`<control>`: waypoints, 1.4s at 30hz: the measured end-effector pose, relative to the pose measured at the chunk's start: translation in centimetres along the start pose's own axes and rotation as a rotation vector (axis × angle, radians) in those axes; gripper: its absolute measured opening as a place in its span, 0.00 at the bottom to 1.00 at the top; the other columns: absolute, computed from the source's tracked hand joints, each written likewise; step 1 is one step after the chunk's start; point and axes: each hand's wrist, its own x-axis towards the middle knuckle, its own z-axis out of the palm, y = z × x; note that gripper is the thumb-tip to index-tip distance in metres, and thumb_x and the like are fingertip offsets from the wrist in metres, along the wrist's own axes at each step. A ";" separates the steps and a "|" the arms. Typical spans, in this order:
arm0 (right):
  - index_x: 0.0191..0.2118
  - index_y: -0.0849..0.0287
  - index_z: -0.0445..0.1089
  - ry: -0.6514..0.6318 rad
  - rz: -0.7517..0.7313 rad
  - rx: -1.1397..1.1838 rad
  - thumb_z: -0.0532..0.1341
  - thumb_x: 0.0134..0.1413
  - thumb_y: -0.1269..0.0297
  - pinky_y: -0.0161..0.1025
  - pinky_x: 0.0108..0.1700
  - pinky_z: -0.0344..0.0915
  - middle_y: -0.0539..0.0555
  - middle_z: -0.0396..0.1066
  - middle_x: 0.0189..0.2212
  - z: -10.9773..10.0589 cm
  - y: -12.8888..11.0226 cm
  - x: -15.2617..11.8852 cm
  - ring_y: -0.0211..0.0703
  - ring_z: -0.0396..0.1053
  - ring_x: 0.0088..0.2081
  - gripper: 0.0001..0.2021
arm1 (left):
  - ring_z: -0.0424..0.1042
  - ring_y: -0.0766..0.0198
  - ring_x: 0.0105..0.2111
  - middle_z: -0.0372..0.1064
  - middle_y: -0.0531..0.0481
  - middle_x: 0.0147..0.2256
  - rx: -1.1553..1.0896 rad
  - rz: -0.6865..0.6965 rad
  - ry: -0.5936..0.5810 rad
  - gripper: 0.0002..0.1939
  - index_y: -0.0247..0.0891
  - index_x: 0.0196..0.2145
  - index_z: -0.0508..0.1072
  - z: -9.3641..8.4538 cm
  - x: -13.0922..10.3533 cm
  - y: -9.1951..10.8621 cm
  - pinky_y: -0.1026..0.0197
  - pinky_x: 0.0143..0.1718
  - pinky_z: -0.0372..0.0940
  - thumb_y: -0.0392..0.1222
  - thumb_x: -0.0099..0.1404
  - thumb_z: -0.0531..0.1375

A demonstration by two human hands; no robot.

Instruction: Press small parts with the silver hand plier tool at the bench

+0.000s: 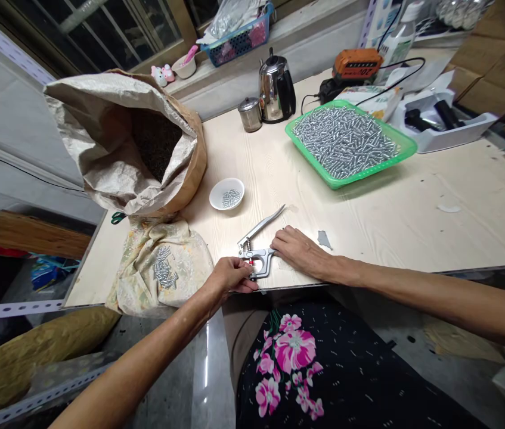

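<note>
A silver hand press (262, 256) with a long raised lever lies at the table's front edge. My left hand (233, 275) is closed at the jaw end of the press, its fingertips pinched beside a small red part; what is between them is too small to name. My right hand (297, 250) has its fingers curled round the rear end of the press frame. On the patterned cloth (194, 250) to the left lies a pile of small metal pieces (163, 268). Beyond the press, a white bowl (226, 203) holds more small metal pieces.
A large open sack (113, 161) of dark pieces stands at the left. Farther right sits a green tray (359, 179) heaped with metal pieces. Behind are a kettle (272, 89), a metal canister (250, 114), an orange battery (356, 64) and a white tray (449, 138).
</note>
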 end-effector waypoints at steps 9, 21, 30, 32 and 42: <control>0.64 0.60 0.53 -0.163 -0.022 0.001 0.64 0.51 0.41 0.60 0.59 0.51 0.68 0.51 0.64 -3.0 3.7 2.0 0.67 0.48 0.63 0.42 | 0.72 0.69 0.18 0.71 0.50 0.17 0.002 -0.031 -0.003 0.07 0.32 0.29 0.69 0.2 -0.3 0.1 0.71 0.22 0.67 0.33 0.66 0.59; 0.43 0.63 0.68 -0.368 -0.042 -0.148 0.68 0.51 0.48 0.45 0.41 0.61 0.61 0.69 0.42 -5.2 2.3 4.0 0.53 0.64 0.43 0.23 | 0.70 0.67 0.19 0.70 0.50 0.19 0.253 0.017 0.076 0.11 0.33 0.27 0.70 -0.1 -0.7 -0.1 0.65 0.27 0.67 0.41 0.65 0.60; 0.42 0.61 0.68 -0.296 -0.048 -0.083 0.68 0.53 0.56 0.43 0.40 0.62 0.59 0.69 0.39 -5.1 1.5 3.0 0.50 0.64 0.41 0.17 | 0.58 0.48 0.60 0.59 0.35 0.60 0.973 1.049 0.291 0.30 0.34 0.56 0.65 1.0 1.6 -0.2 0.47 0.59 0.59 0.45 0.58 0.66; 0.46 0.62 0.67 -0.315 -0.050 -0.063 0.70 0.50 0.54 0.44 0.41 0.63 0.60 0.68 0.41 -5.1 2.0 2.9 0.51 0.64 0.42 0.22 | 0.60 0.49 0.57 0.62 0.34 0.58 1.029 1.054 0.229 0.32 0.31 0.58 0.62 1.3 2.4 0.4 0.48 0.58 0.59 0.44 0.60 0.65; 0.42 0.64 0.69 -0.358 0.062 -0.087 0.69 0.51 0.58 0.44 0.41 0.64 0.61 0.67 0.38 -6.1 1.5 1.6 0.52 0.63 0.42 0.17 | 0.62 0.50 0.49 0.65 0.39 0.50 1.186 1.088 0.151 0.29 0.31 0.57 0.63 2.4 3.2 2.6 0.49 0.51 0.63 0.45 0.62 0.64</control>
